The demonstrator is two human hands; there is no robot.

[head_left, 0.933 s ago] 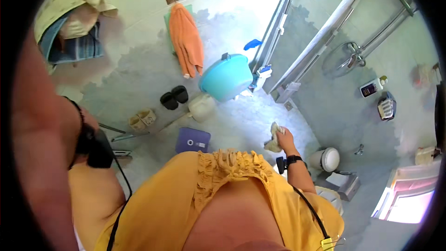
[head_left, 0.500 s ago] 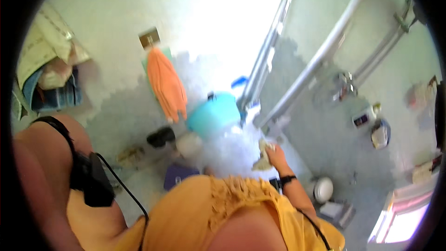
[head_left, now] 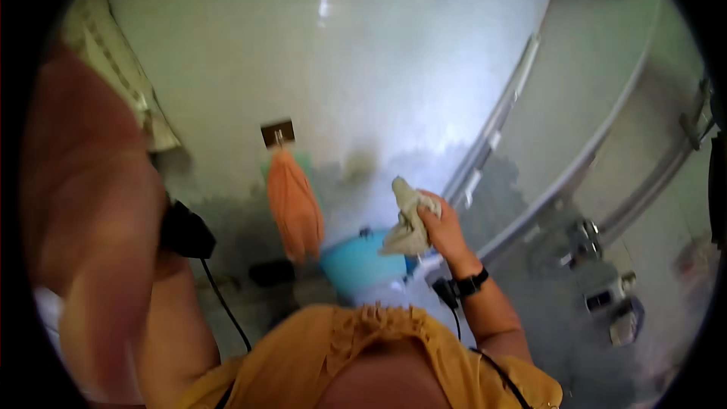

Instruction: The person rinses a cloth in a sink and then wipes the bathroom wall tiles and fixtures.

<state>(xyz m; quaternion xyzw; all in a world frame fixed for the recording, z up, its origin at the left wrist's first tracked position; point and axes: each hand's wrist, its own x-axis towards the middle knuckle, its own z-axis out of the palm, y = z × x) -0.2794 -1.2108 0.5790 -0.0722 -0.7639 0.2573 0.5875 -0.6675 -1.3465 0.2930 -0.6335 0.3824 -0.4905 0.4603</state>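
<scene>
Tiled bathroom wall (head_left: 394,68) fills most of the view, pale and a bit glary. Up in front of it, a crumpled pale rag (head_left: 407,220) is bunched in the right hand (head_left: 439,229), fingers wrapped tight round it, arm raised with a black wristband (head_left: 469,285) on the wrist. Just below the rag sits a turquoise basin (head_left: 356,266) on the floor. Left of that, an orange towel (head_left: 294,208) hangs from a metal wall hook (head_left: 278,133). Left hand's state: can't tell, only a blurry upper arm (head_left: 91,220) shows, with a black device (head_left: 185,231) and cable strapped beside it.
</scene>
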